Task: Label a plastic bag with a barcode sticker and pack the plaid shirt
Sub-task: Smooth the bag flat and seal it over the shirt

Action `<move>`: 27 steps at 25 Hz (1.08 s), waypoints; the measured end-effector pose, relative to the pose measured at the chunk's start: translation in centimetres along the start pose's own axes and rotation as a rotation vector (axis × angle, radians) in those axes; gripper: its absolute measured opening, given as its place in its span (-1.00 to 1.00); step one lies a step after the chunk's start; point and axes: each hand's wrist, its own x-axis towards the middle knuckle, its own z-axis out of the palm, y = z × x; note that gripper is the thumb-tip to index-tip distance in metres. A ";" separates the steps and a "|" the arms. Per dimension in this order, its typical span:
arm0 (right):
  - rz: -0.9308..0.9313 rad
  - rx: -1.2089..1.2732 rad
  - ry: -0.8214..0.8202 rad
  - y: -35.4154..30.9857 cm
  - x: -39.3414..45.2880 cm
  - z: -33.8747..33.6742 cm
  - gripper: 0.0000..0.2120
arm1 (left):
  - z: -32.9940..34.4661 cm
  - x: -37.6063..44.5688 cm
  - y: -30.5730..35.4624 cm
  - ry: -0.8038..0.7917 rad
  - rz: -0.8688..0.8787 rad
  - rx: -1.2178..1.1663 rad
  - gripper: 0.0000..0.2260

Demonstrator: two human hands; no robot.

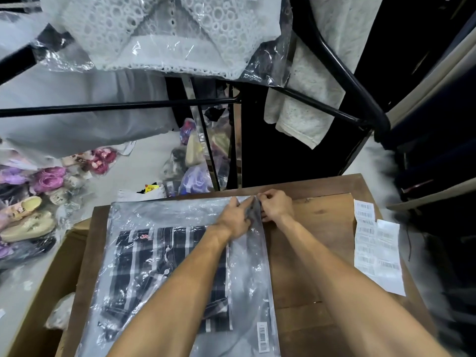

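1. Plastic bag flat on wooden table, plaid shirt inside.
2. Barcode sticker on bag's near right corner.
3. Left hand and right hand pinch bag's far right edge, fingers curled.
4. Label sheets lie at table's right.

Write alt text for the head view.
Both hands, left hand and right hand, work the far right corner of a clear plastic bag holding a plaid shirt on a wooden table. A barcode sticker is on its near corner.
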 end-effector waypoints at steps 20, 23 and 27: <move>-0.055 -0.221 0.036 2.6 -6.1 0.3 -0.70 | 0.9 0.8 0.2 -0.101 -0.117 0.083 -0.30; -0.077 -0.221 0.030 4.1 -7.7 -0.1 -0.70 | 0.8 0.9 -0.1 -0.098 -0.103 0.066 -0.36; -0.042 -0.174 0.047 5.4 -9.6 -0.5 -0.75 | 0.7 0.7 0.0 -0.065 -0.082 0.003 -0.34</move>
